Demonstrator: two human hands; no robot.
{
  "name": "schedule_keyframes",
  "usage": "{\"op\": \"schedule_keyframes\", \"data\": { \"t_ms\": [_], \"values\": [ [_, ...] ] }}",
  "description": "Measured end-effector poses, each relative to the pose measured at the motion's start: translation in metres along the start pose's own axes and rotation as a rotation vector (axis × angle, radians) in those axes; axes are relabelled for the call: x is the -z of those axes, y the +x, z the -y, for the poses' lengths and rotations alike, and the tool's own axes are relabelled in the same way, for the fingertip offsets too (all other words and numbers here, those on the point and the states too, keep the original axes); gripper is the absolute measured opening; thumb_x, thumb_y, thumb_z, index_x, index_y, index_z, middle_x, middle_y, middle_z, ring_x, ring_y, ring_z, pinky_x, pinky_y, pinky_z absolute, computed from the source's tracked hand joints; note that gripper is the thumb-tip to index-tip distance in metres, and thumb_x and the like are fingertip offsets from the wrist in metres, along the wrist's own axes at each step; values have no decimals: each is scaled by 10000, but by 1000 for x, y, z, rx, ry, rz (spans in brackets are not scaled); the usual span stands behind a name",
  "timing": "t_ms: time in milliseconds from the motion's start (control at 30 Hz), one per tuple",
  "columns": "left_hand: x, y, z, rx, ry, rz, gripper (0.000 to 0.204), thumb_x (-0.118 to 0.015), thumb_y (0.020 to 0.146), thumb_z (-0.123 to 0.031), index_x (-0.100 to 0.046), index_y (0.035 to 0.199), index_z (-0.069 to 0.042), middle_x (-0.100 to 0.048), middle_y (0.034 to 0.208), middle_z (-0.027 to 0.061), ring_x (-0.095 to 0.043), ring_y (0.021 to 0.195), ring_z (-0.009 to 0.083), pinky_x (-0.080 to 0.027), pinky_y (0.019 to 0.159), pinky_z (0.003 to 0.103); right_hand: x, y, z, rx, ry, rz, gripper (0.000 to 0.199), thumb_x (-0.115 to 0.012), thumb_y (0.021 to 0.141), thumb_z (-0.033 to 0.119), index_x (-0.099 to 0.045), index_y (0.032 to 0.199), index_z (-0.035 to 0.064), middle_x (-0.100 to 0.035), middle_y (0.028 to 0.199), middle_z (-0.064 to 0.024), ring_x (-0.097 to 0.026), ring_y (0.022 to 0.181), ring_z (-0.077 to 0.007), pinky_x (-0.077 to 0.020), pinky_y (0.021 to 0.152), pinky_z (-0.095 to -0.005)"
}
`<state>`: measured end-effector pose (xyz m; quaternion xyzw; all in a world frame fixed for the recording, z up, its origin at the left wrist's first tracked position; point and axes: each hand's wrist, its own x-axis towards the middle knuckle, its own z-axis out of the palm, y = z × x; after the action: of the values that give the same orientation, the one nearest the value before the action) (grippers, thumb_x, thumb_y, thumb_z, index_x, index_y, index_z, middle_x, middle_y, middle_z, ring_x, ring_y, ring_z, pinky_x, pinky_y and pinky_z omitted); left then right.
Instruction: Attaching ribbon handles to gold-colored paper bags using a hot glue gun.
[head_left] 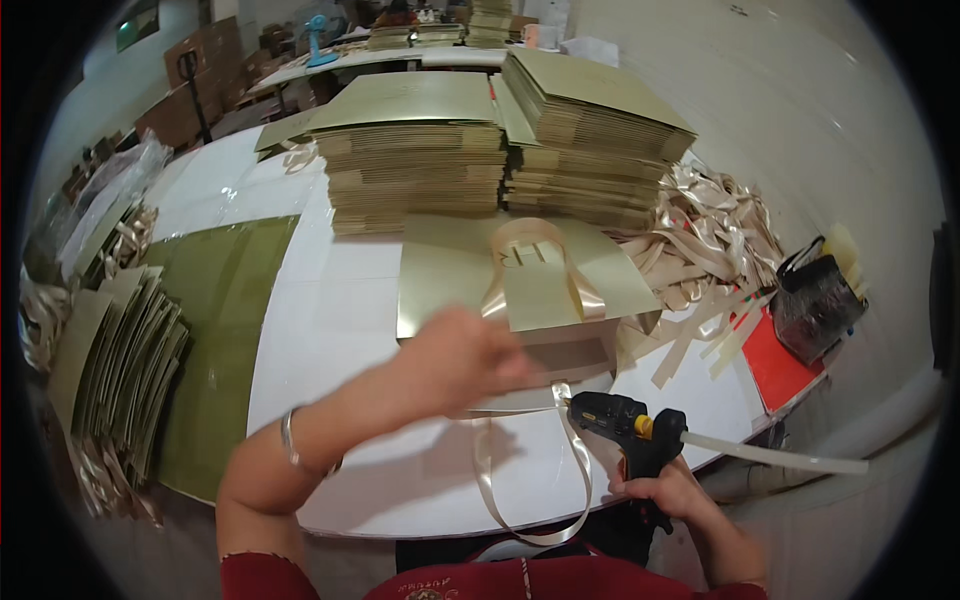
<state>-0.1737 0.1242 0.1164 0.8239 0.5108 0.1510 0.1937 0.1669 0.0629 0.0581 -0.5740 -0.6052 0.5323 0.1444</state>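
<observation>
A glue gun (625, 420), black with a yellow part, is gripped in my right hand (660, 485). A long pale glue stick (770, 452) sticks out of its back. Its nozzle is at the end of a satin ribbon handle (585, 480), which loops toward me from the near edge of a gold paper bag (440, 270). Another ribbon loop (527, 235) lies on the bag's upper face. Over the bag's near left part is my left hand (465, 360), its fingers curled but smeared by motion; whether they hold anything is hidden.
Tall stacks of flat gold bags (415, 165) stand behind the work. To their right lies a heap of beige ribbons (715, 235), near a black container (818, 305) and a red sheet (780, 365). Bags with ribbons (125, 360) lean at the left beside an olive board (230, 340).
</observation>
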Motion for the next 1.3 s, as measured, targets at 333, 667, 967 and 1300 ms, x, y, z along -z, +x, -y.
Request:
{"op": "schedule_keyframes", "data": {
  "t_ms": [333,667,967,1300],
  "values": [
    [-136,-69,58,-140,280,-540,109,-660,691,-57,-583,768,-65,-566,779,57,-618,622,210,-501,497,319,-36,19,3,24,675,273,408,-684,710,-2,-546,1094,-16,-651,995,-137,-640,943,-223,-520,822,-345],
    [-133,-71,54,-171,302,-555,126,-640,662,-30,-576,766,-61,-503,706,38,-563,595,195,-459,477,313,-52,26,18,-50,722,275,367,-667,688,-44,-554,1037,-39,-637,890,-148,-664,834,-287,-540,759,-385],
    [-134,-72,57,-158,251,-574,159,-679,670,-57,-581,795,-64,-512,734,46,-572,631,210,-473,500,327,-44,40,23,-9,592,437,372,-624,678,-50,-550,1042,-54,-640,897,-157,-640,843,-299,-513,826,-425],
    [-135,-76,44,-189,211,-560,104,-654,722,-103,-559,748,-67,-516,737,56,-575,656,202,-486,520,322,-88,70,35,8,775,435,410,-645,749,64,-543,1136,-21,-633,1087,-177,-651,955,-256,-530,881,-386]
  ]
}}
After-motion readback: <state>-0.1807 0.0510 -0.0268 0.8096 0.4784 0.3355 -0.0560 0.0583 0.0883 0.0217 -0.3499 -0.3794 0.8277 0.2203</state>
